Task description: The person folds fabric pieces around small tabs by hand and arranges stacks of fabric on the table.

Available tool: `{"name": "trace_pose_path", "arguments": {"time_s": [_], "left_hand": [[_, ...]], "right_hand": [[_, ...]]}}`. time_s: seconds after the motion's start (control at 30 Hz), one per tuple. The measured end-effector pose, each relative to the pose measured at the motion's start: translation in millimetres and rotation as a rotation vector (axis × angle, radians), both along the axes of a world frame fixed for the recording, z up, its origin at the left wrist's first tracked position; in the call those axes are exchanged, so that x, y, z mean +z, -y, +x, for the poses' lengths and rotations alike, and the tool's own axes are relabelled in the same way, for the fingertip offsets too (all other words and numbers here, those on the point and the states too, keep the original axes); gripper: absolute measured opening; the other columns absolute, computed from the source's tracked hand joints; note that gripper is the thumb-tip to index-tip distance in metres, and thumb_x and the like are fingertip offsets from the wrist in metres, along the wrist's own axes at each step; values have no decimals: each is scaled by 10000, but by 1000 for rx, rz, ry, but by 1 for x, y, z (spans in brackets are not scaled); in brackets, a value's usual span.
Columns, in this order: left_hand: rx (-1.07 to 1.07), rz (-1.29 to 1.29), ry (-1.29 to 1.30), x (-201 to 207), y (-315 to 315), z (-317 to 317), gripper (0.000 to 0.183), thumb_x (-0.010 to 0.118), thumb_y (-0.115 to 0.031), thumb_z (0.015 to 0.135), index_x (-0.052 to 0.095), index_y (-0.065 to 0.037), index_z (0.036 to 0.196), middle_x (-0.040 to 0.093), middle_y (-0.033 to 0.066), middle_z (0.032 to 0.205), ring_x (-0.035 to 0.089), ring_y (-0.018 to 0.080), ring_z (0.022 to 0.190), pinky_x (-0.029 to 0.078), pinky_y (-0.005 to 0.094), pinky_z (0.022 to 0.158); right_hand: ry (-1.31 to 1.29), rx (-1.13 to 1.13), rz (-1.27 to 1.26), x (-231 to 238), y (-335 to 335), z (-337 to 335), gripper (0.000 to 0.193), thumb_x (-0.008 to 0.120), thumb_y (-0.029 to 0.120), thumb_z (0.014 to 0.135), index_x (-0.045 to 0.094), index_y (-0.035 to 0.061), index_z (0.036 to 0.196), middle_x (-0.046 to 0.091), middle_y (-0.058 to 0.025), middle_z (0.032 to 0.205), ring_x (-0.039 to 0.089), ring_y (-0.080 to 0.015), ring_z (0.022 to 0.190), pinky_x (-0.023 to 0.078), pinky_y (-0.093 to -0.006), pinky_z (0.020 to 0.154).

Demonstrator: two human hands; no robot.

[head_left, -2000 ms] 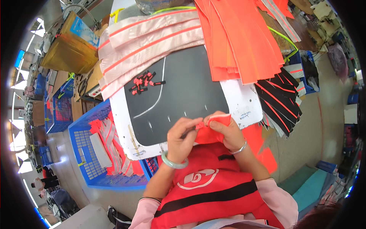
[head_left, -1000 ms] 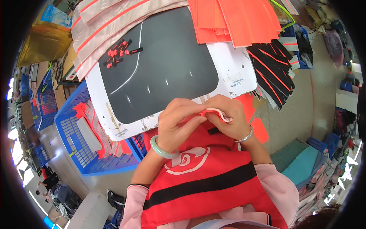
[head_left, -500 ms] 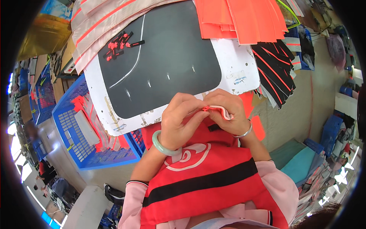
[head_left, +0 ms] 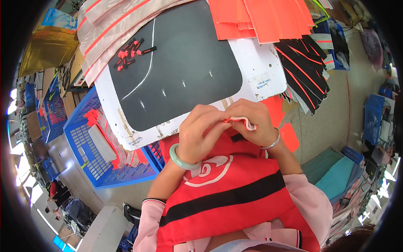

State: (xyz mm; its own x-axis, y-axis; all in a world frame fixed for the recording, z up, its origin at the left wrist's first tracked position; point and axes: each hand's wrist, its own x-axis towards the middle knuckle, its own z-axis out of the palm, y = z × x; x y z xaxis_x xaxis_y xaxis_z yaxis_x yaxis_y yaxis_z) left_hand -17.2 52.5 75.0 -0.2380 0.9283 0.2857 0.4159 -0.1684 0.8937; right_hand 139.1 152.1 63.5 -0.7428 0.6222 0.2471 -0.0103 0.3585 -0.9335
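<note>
Close together at the table's near edge, both my hands pinch one small folded strip of orange and white fabric (head_left: pixel 245 122). My left hand (head_left: pixel 200 132), with a pale green bangle on its wrist, grips the orange end between thumb and fingers. My right hand (head_left: pixel 253 121), wearing a silver bracelet, is closed round the strip, and its white edge curls out by the palm. Part of the strip is hidden under my fingers. Several small black pieces with orange knots (head_left: pixel 128 53) lie on the far left of the black mat (head_left: pixel 189 63).
Grey-white strips with orange lines (head_left: pixel 113 25) cover the table's far left. Orange fabric pieces (head_left: pixel 268 19) are stacked at the far right, with black striped strips (head_left: pixel 300 71) beside them. A blue basket (head_left: pixel 90 151) holding fabric stands left of the white table (head_left: pixel 268 63).
My hands keep the same pinch on the fabric strip, with only slight finger movement. The whole view has shifted and turned a little.
</note>
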Motion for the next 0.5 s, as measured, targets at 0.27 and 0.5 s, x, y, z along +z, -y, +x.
{"name": "trace_pose_path", "arguments": {"time_s": [0.27,0.5], "left_hand": [[-74,-45,130,-5,-5,9,209,752,22,752,686,-19,947,612,106,845,609,228,746,498,315,650],[-159,-142,136,-4,-6,13,182,731,1,784,673,-22,955,602,111,834,609,246,723,505,316,634]], "right_hand": [[80,22,-233,-7,-2,22,80,676,24,845,683,25,924,680,-78,861,641,-194,716,492,-285,635],[95,-17,-241,-14,9,34,94,639,8,860,678,4,946,676,-101,884,649,-195,764,502,-292,672]]}}
